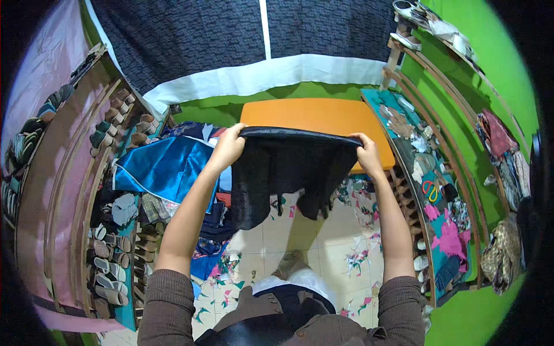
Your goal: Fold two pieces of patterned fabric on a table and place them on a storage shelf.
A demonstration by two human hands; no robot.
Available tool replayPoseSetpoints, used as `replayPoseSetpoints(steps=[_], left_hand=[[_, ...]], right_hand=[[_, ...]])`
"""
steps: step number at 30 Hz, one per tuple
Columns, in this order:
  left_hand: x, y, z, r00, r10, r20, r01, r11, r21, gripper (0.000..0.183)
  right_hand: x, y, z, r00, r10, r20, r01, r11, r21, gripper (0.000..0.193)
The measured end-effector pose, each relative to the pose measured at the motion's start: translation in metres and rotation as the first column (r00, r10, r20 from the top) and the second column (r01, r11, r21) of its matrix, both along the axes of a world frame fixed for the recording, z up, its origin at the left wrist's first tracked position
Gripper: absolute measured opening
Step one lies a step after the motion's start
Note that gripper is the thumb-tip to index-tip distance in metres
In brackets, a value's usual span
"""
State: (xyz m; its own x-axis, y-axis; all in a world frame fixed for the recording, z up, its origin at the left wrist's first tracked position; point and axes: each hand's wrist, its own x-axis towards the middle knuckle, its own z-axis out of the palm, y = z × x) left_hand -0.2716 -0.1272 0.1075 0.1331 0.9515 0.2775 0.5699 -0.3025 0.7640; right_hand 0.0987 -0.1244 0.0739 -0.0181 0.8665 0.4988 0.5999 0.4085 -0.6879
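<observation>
A black cloth garment hangs stretched out between my hands in front of me. Its top edge looks like a waistband and is pulled nearly straight, while the lower part falls in two uneven lengths. My left hand is closed on the left end of that edge. At the right end, my right hand pinches the same edge between thumb and fingers. Part of the orange tabletop beyond is covered by the garment. Whether it is shorts, trousers or a skirt, I cannot tell.
To the left lie a shiny blue cloth and piled clothes, beside racks of shoes. On the right, a shelf holds scissors with yellow and red handles and pink fabric scraps. Coloured snippets litter the tiled floor.
</observation>
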Motion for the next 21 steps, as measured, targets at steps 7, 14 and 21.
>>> replayPoseSetpoints(steps=[7,14,21], left_hand=[[0.061,-0.045,0.01,0.891,0.135,-0.434,0.043,0.926,0.376,0.064],[0.067,-0.019,0.0,0.758,0.255,-0.6,0.037,0.902,0.431,0.056],[0.067,0.022,0.019,0.965,0.207,-0.162,-0.158,0.95,0.268,0.044]], right_hand=[[0.022,-0.054,0.023,0.91,-0.085,0.406,0.093,0.996,-0.001,0.077],[0.073,-0.027,0.021,0.702,-0.281,0.655,0.246,0.958,0.147,0.051],[0.179,0.014,0.037,0.76,-0.332,0.558,0.277,0.943,0.183,0.029]])
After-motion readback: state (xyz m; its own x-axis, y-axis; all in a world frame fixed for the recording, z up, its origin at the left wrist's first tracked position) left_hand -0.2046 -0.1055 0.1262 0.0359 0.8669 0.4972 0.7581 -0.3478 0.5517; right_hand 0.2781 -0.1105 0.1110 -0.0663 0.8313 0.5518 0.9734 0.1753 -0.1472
